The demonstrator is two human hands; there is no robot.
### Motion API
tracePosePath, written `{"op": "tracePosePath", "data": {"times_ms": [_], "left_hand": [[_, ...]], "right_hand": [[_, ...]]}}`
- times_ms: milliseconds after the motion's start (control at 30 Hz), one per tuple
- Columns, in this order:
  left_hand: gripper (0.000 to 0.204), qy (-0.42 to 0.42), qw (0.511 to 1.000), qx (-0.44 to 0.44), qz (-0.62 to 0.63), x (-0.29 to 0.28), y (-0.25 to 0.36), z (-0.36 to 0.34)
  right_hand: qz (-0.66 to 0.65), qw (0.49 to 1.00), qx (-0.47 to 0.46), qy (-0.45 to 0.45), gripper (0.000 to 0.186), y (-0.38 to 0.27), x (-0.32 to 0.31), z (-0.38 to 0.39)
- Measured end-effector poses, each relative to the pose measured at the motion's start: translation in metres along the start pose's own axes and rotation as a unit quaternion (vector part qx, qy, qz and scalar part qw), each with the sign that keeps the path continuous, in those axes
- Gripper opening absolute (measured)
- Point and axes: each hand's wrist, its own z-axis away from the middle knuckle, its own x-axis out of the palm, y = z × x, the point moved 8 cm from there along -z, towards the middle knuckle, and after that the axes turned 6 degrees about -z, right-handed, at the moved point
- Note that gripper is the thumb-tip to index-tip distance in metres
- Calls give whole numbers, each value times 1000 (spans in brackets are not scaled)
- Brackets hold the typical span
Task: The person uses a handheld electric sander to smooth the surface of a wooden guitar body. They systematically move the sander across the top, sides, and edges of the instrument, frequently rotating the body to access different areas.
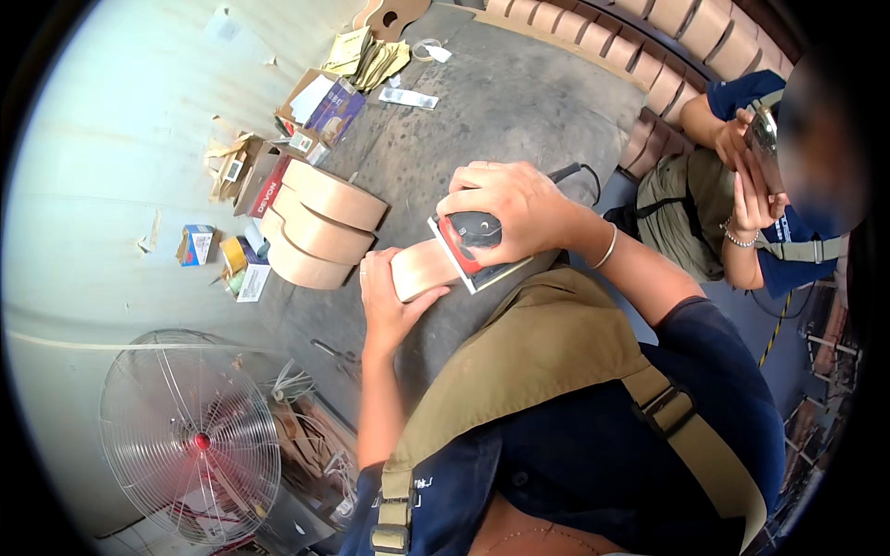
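My right hand (514, 204) is wrapped over the top of a black and red electric sander (475, 230). The sander's flat pad rests against the pale side of a wooden instrument body (424, 269), with its cord leading off to the right. On the left end of that body my left hand (385, 298) is clamped, thumb along the near edge and fingers over the far side. The sander and my right arm hide the rest of the body. Just left of my hands, several similar curved wooden bodies (320, 222) stand together on the dark worktable (501, 102).
Along the wall are a purple box (336, 111), yellow sandpaper sheets (375, 60) and a wooden plate with a round hole (394, 17). A large wire-caged fan (195, 435) stands lower left. At right, another person (723, 176) holds a shiny object; rows of wooden bodies (593, 37) line the back.
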Motion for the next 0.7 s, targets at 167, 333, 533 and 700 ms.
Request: {"op": "tracePosePath", "data": {"times_ms": [167,333,533,700], "left_hand": [[93,19,985,-133,111,-3,-88,54],[93,40,987,-130,89,-4,-95,63],[89,35,997,-60,40,-5,-29,13],[91,27,949,-232,210,2,-125,77]], "right_hand": [[-87,995,11,40,39,15,-10,16],[-84,994,-9,72,38,20,-10,21],[-6,999,-19,-42,41,-13,8,-21],[-113,993,-3,27,43,23,5,9]]}}
